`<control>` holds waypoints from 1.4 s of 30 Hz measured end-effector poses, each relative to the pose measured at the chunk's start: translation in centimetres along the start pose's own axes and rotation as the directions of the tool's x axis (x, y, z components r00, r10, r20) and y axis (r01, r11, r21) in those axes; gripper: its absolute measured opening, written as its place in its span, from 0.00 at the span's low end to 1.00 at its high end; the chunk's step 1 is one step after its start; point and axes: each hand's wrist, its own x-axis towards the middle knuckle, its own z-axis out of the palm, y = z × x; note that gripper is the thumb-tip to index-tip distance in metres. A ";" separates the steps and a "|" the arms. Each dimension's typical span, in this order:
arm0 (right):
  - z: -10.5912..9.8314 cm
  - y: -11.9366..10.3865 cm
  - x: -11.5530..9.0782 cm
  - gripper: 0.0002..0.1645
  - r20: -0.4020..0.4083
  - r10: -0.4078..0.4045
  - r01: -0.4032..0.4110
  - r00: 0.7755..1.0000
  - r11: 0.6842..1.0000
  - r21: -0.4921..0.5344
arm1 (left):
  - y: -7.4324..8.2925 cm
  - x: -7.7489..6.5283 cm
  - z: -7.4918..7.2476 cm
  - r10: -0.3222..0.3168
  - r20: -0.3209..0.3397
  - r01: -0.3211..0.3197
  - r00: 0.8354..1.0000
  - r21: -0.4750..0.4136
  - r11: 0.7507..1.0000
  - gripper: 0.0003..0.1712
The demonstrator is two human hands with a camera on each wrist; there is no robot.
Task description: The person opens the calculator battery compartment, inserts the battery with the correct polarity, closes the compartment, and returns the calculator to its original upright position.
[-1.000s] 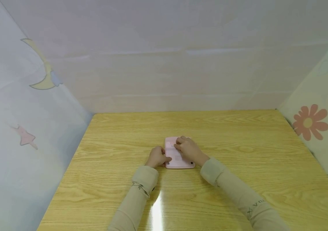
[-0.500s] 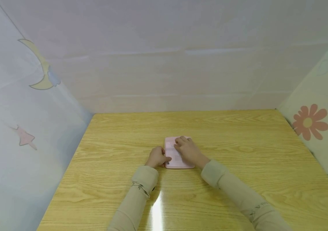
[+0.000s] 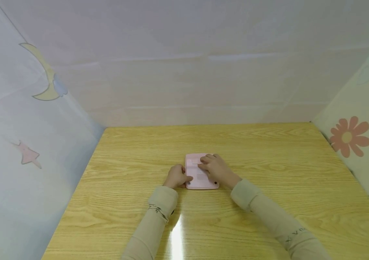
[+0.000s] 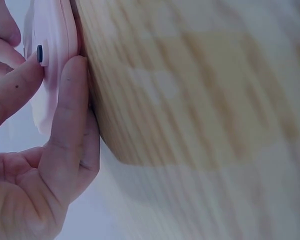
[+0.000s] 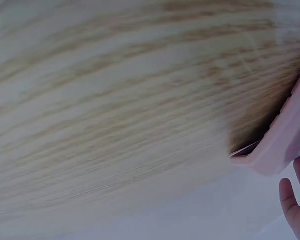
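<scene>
A pink calculator (image 3: 200, 183) lies face down on the wooden table, its back panel and dark round feet upward. My left hand (image 3: 175, 176) pinches its left edge, thumb on the back beside a foot and fingers along the side. The left wrist view shows this hand (image 4: 45, 150) close up against the calculator (image 4: 52, 30). My right hand (image 3: 216, 169) rests over the upper right of the back, fingertips touching near a thin line in the panel. Two of its fingers (image 5: 286, 192) look loosely extended in the right wrist view; the contact itself is hidden there.
The wooden table (image 3: 132, 155) spreads around the calculator on all sides. A pale cloth wall (image 3: 184, 86) stands behind it, with patterned cloth at left and right. A bright light reflection lies near the front.
My right hand has shifted slightly right across the calculator's back, uncovering more of the thin line and a lower right foot. The left hand and the calculator stay in place.
</scene>
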 end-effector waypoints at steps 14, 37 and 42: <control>0.4 -0.4 -0.1 0.11 -0.028 0.025 -0.025 0.999 1.000 0.008 | -0.1 0.0 0.0 0.001 0.012 -0.001 1.000 0.016 1.000 0.16; -0.3 -0.2 -1.2 0.04 -0.131 0.225 -0.188 0.966 0.951 0.247 | -0.3 0.0 -0.2 0.008 0.008 -0.008 1.000 0.012 1.000 0.18; -0.9 -0.6 -1.5 0.03 -0.058 0.336 -0.299 0.940 0.895 0.331 | -0.5 -0.2 -0.6 0.050 -0.020 -0.048 0.999 0.098 0.994 0.18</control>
